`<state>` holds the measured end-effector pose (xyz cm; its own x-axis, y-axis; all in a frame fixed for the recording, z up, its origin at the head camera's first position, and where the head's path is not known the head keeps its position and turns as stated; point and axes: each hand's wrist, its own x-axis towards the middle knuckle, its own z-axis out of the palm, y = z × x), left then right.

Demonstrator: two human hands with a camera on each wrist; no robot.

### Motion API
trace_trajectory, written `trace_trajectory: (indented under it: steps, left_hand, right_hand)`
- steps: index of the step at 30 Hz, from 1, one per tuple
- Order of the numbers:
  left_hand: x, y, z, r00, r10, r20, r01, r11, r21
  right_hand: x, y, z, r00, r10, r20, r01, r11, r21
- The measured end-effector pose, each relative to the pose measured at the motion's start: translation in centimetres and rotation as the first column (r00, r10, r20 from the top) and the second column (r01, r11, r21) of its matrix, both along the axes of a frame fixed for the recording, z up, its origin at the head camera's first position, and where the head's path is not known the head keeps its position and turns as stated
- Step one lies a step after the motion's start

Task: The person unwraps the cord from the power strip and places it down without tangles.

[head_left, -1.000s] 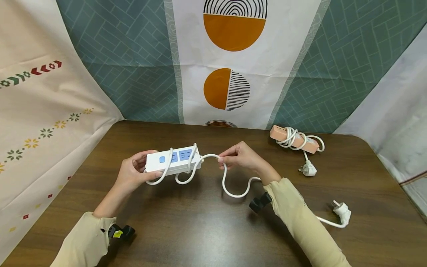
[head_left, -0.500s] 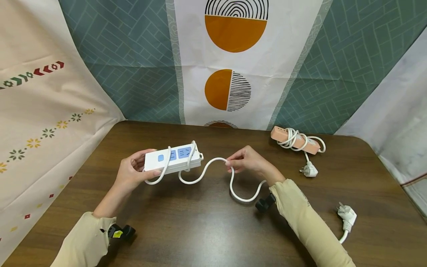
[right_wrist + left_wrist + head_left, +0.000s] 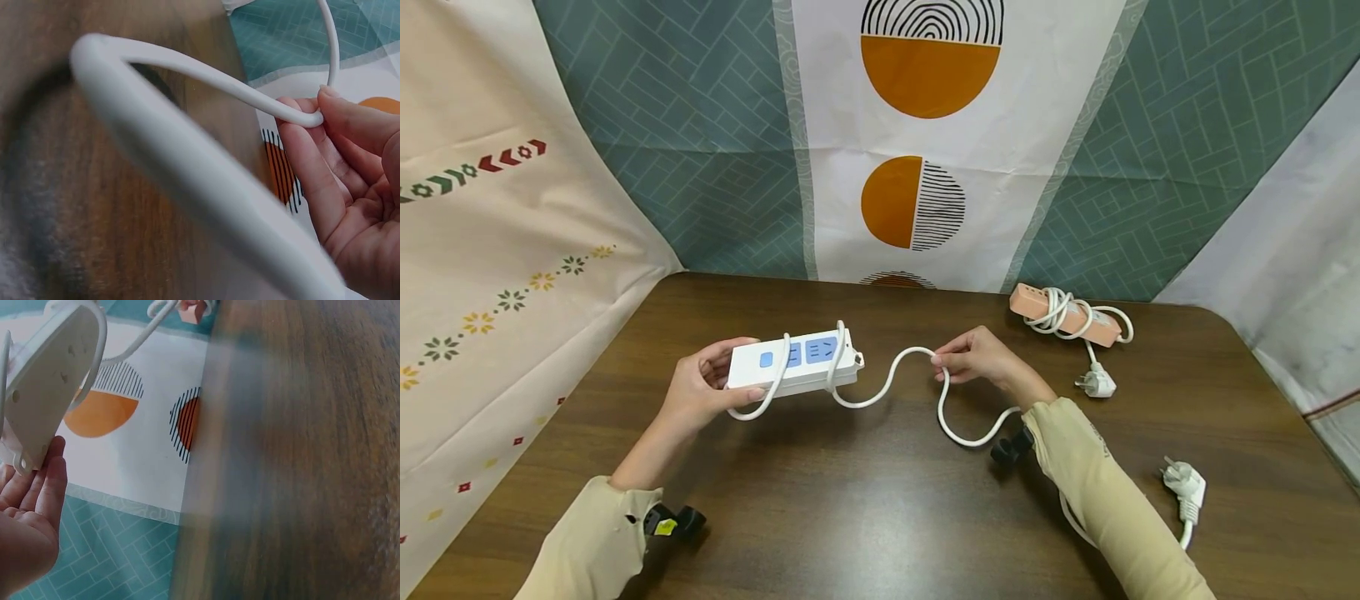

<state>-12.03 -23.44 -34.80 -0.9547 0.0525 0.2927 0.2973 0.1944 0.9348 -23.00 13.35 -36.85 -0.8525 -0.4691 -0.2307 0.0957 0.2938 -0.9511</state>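
A white power strip with blue sockets is held above the table by my left hand, thumb along its front edge and fingers behind its left end. Its pale underside faces the left wrist view, where the left hand grips the lower end. White cord loops around the strip and runs right to my right hand, which pinches it between thumb and fingertips. In the right wrist view the right hand pinches the cord. Beyond that hand, the cord passes partly behind the sleeve towards a white plug.
At the back right of the brown table lies a pink power strip wrapped in its white cord. Its white plug rests just in front. Patterned cloth hangs behind the table and at both sides.
My right hand has moved right, drawing the pinched cord away from the strip, and a loop at the strip's right end has come loose. The plug at right has shifted and turned. My left hand stays nearly still.
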Motion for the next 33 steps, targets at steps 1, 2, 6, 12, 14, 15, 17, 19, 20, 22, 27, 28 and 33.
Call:
trace_trajectory:
  steps: [1,2,6,12,14,15,17,19,20,22,27,28,33]
  left_hand:
    - [0.0,0.0,0.0,1.000,-0.004,-0.002,0.004,1.000,-0.004]
    - [0.0,0.0,0.0,1.000,-0.008,-0.003,0.008,1.000,-0.013]
    - [0.1,-0.1,0.0,1.000,-0.024,-0.006,0.024,0.999,-0.042]
    - [0.2,-0.3,0.0,0.999,-0.043,-0.021,0.042,0.997,-0.057]
    - [0.2,-0.4,-0.1,0.998,-0.053,-0.024,0.052,0.997,-0.054]
    - [0.2,-0.4,-0.1,0.998,-0.059,-0.025,0.057,0.997,-0.054]
    - [0.2,-0.5,-0.1,0.997,-0.068,-0.027,0.066,0.996,-0.055]
    - [0.2,-0.5,-0.1,0.997,-0.072,-0.028,0.070,0.996,-0.064]
    - [0.2,-0.5,-0.1,0.997,-0.072,-0.028,0.070,0.995,-0.069]
    - [0.3,-0.6,-0.1,0.997,-0.073,-0.029,0.071,0.995,-0.073]
    - [0.4,-0.7,-0.2,0.997,-0.075,-0.028,0.072,0.995,-0.069]
    - [0.4,-0.8,-0.2,0.997,-0.075,-0.028,0.072,0.995,-0.071]
    - [0.5,-0.9,-0.3,0.996,-0.079,-0.034,0.076,0.994,-0.083]
  right_hand:
    - [-0.1,0.0,0.0,1.000,-0.007,0.001,0.007,1.000,-0.002]
    - [-0.2,0.0,0.1,1.000,-0.015,0.001,0.015,1.000,-0.006]
    - [-0.6,0.4,0.5,0.998,-0.057,-0.009,0.057,0.998,-0.017]
    - [-1.1,1.6,1.2,0.994,-0.109,-0.022,0.108,0.994,-0.033]
    - [-1.1,2.1,1.5,0.993,-0.117,-0.026,0.116,0.992,-0.046]
    - [-1.2,2.3,1.6,0.992,-0.121,-0.026,0.119,0.991,-0.053]
    - [-1.1,2.8,2.0,0.991,-0.128,-0.029,0.127,0.990,-0.058]
    - [-1.1,3.5,2.3,0.991,-0.133,-0.033,0.131,0.989,-0.063]
    - [-1.1,3.8,2.5,0.990,-0.137,-0.034,0.135,0.989,-0.062]
    - [-1.0,4.5,2.7,0.988,-0.146,-0.043,0.143,0.987,-0.066]
    - [-0.6,6.1,3.2,0.984,-0.165,-0.067,0.161,0.985,-0.067]
    - [-0.5,6.4,3.2,0.984,-0.164,-0.073,0.159,0.985,-0.060]
    - [0.0,7.9,3.4,0.982,-0.168,-0.085,0.165,0.985,-0.043]
